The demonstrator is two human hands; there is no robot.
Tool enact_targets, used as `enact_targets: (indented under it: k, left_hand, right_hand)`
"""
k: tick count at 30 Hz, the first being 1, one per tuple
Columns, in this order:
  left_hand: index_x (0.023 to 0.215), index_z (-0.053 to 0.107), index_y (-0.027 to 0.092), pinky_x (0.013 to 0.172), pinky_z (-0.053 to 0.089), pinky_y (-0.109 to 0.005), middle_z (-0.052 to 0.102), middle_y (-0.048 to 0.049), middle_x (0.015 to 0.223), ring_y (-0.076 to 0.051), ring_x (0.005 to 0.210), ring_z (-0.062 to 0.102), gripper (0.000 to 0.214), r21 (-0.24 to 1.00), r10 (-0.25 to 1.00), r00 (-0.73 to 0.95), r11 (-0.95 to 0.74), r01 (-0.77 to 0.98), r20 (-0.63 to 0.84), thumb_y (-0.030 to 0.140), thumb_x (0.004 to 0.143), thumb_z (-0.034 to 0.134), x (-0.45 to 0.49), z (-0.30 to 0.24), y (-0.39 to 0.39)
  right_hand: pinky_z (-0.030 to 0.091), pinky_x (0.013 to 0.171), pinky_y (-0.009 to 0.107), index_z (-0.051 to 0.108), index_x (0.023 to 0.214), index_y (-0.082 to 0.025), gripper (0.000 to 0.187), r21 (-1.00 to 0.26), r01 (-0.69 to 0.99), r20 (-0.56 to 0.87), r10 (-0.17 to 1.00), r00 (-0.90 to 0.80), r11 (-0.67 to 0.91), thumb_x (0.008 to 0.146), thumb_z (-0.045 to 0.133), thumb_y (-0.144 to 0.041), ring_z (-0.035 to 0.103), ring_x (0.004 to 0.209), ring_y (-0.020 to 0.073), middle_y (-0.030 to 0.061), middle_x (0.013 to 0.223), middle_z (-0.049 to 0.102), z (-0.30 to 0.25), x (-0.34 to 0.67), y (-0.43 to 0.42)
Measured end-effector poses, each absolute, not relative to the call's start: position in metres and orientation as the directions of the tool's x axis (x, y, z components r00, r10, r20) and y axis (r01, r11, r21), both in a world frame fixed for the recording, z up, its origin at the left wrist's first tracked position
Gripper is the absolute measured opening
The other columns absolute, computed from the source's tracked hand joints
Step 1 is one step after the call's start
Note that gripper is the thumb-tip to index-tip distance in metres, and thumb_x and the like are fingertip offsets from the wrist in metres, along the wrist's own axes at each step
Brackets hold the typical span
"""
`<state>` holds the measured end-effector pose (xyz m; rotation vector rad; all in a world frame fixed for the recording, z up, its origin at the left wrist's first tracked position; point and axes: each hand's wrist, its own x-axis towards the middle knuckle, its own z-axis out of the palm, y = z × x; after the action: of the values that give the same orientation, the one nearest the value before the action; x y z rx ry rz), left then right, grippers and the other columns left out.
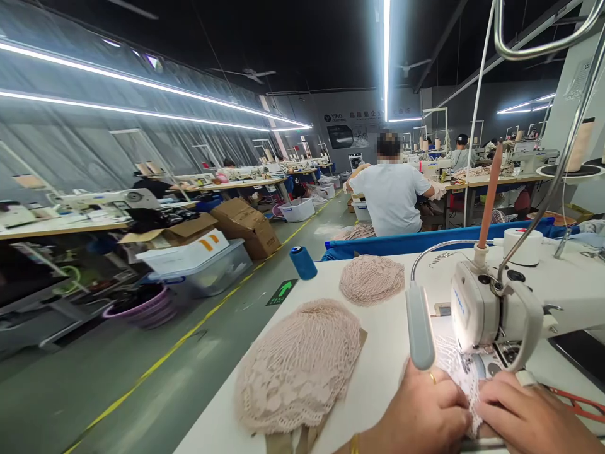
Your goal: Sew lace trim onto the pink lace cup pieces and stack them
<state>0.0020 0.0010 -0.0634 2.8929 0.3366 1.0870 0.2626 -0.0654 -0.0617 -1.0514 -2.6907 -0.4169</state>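
A strip of pale lace fabric point(454, 360) lies under the needle area of a white sewing machine point(475, 309), lit by a small lamp point(420, 334). My left hand point(425, 403) presses on the lace from the left, its fingers curled together at the edge. From the right, my right hand point(524, 403) pinches the same lace close to the presser foot. The fingertips of both hands nearly meet below the needle. A large pile of beige lace pieces point(302, 359) sits on the white table to the left, with a smaller lace pile point(372, 279) behind it.
A blue thread cone point(303, 263) stands at the table's far left corner. Orange-handled scissors point(579, 403) lie right of my right hand. Ahead, a person in a white shirt point(392, 195) sits with their back to me. Boxes and a purple basket point(142, 309) stand beside the aisle.
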Motion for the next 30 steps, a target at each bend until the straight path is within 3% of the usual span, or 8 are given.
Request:
enact_targets:
  k: [7, 14, 17, 21, 25, 30]
  left_hand:
    - [0.095, 0.071, 0.020, 0.089, 0.043, -0.038, 0.077, 0.0022, 0.086, -0.015, 0.076, 0.066, 0.019, 0.029, 0.187, 0.733, -0.974, 0.223, 0.655, 0.020, 0.110, 0.060, 0.004, -0.060, -0.002]
    - [0.099, 0.069, 0.020, 0.088, 0.046, -0.040, 0.077, -0.0001, 0.090, -0.017, 0.079, 0.069, 0.014, 0.041, 0.249, 0.737, -0.957, 0.288, 0.628, 0.017, 0.105, 0.057, 0.005, -0.057, 0.001]
    - [0.098, 0.068, 0.020, 0.091, 0.048, -0.041, 0.077, 0.0000, 0.091, -0.017, 0.080, 0.071, 0.014, 0.052, 0.272, 0.734, -0.950, 0.308, 0.622, 0.016, 0.104, 0.057, 0.006, -0.053, 0.002]
    - [0.097, 0.066, 0.020, 0.095, 0.048, -0.042, 0.079, 0.0008, 0.094, -0.017, 0.084, 0.073, 0.009, 0.050, 0.272, 0.763, -0.952, 0.301, 0.587, 0.016, 0.103, 0.061, 0.004, -0.051, 0.002]
    - [0.101, 0.065, 0.021, 0.097, 0.047, -0.043, 0.081, 0.0019, 0.099, -0.017, 0.087, 0.074, 0.008, 0.070, 0.280, 0.775, -0.953, 0.293, 0.567, 0.013, 0.099, 0.065, 0.001, -0.052, 0.003]
    - [0.102, 0.065, 0.020, 0.096, 0.049, -0.039, 0.081, 0.0003, 0.103, -0.017, 0.091, 0.074, 0.011, 0.113, 0.288, 0.779, -0.955, 0.273, 0.557, 0.011, 0.101, 0.060, 0.000, -0.047, 0.003]
  right_hand:
    - [0.052, 0.065, 0.027, 0.063, 0.121, -0.025, 0.047, 0.183, 0.690, 0.386, 0.594, -0.706, 0.701, 0.083, 0.049, -0.001, 0.075, 0.084, 0.0185, -0.0006, 0.111, 0.079, -0.061, 0.267, -0.064]
    - [0.052, 0.068, 0.030, 0.063, 0.120, -0.028, 0.050, 0.063, 0.776, 0.390, 0.700, -0.598, 0.628, 0.082, 0.047, 0.000, 0.073, 0.078, 0.0180, -0.0013, 0.108, 0.077, -0.065, 0.264, -0.065]
    - [0.053, 0.071, 0.032, 0.062, 0.128, -0.028, 0.054, 0.078, 0.778, 0.415, 0.690, -0.593, 0.623, 0.084, 0.046, 0.000, 0.073, 0.080, 0.0202, 0.0012, 0.110, 0.078, -0.068, 0.265, -0.064]
    - [0.050, 0.062, 0.033, 0.063, 0.127, -0.028, 0.055, 0.089, 0.778, 0.436, 0.678, -0.592, 0.622, 0.082, 0.046, 0.000, 0.071, 0.070, 0.0183, 0.0009, 0.111, 0.079, -0.070, 0.265, -0.062]
    - [0.052, 0.061, 0.029, 0.063, 0.124, -0.028, 0.053, 0.082, 0.771, 0.461, 0.662, -0.591, 0.631, 0.082, 0.046, 0.001, 0.074, 0.073, 0.0161, -0.0017, 0.111, 0.080, -0.067, 0.263, -0.060]
    - [0.046, 0.051, 0.028, 0.063, 0.123, -0.025, 0.050, 0.149, 0.748, 0.460, 0.624, -0.631, 0.647, 0.084, 0.045, 0.001, 0.066, 0.058, 0.0123, -0.0010, 0.108, 0.081, -0.064, 0.261, -0.058]
